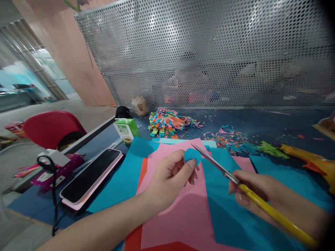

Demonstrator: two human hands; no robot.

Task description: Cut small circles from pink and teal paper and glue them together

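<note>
- The blue paper piece (192, 156) is small with a rounded outline, held up over the pink sheet (172, 219) near the middle of the worktop (269, 120).
- The left hand (172, 176) pinches it between thumb and fingers, a light but definite grip.
- The right hand (264, 184) has its grip around the scissors (248, 192). The blades lie at the piece's far right edge; whether they bite into the paper, I cannot tell.
- Done, as far as shows: the piece is already separate from any sheet, and its curved edge suggests that much of its shaping is finished.
- Also done, it seems: a heap of fringed paper strips (166, 122) in several colours sits toward the worktop's far edge, with loose scraps (227, 139) strewn to its right.
- Left: the piece shows no fringe like the heap's. The pink sheet and the broad blue sheet (120, 177) beneath it look largely uncut, so plenty of paper remains.
- Along the worktop's left edge, the phone (91, 176) and the green carton (127, 130) stand apart from both hands.
</note>
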